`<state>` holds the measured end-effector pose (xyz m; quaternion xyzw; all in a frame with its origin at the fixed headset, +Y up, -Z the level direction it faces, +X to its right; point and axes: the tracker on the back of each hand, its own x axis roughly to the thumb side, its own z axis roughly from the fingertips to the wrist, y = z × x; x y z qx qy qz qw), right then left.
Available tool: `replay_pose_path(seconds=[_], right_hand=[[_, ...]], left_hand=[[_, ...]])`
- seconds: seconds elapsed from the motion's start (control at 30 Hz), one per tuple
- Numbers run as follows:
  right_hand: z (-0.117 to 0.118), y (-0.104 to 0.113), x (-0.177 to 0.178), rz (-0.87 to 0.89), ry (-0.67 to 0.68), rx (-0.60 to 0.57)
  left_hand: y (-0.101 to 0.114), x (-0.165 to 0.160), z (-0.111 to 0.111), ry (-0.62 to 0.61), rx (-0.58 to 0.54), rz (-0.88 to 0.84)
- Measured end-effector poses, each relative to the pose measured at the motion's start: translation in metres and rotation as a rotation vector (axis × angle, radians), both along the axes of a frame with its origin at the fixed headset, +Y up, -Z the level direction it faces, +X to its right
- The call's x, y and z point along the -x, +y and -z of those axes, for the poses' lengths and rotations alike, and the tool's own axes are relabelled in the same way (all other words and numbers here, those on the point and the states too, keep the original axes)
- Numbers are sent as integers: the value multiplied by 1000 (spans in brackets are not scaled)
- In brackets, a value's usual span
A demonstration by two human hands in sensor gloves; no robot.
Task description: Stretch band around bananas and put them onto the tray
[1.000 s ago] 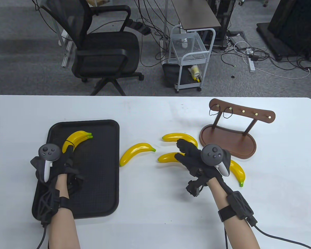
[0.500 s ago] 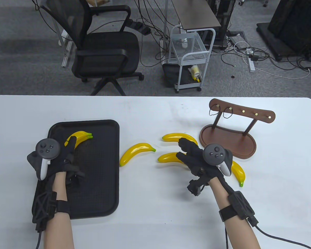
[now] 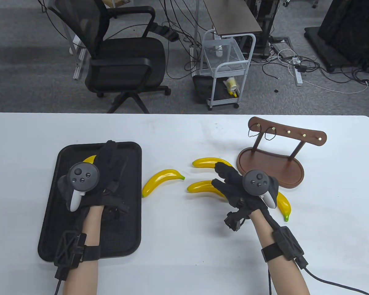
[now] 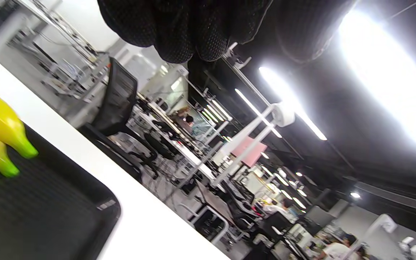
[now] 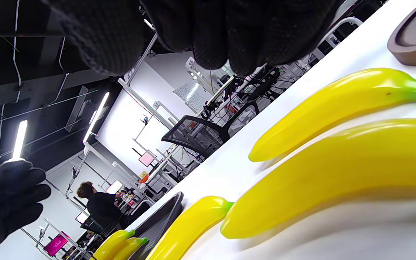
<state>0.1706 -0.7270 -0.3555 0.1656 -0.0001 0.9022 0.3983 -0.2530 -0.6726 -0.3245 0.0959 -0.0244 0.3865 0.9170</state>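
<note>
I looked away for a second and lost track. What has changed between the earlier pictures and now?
The left hand let go of the banded bananas on the tray and moved right and away from the person, fingers now straight above them. The right hand hardly moved, resting over the loose bananas. The bananas, tray and wooden stand stayed put.

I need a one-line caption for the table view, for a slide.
Left hand open above the banded bananas on the tray; right hand over loose bananas on the table.
</note>
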Motion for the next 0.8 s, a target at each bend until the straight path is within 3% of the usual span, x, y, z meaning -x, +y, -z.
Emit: replay_pose_path(seconds=[0.3,0.8], right_hand=[[1,0,-6,-5,-15,-6],[3,-3,-8,60,-44,21]], left_hand=[[-7,-43,-4,-126,11,76],[-31,-80,-4,-270,76,72]])
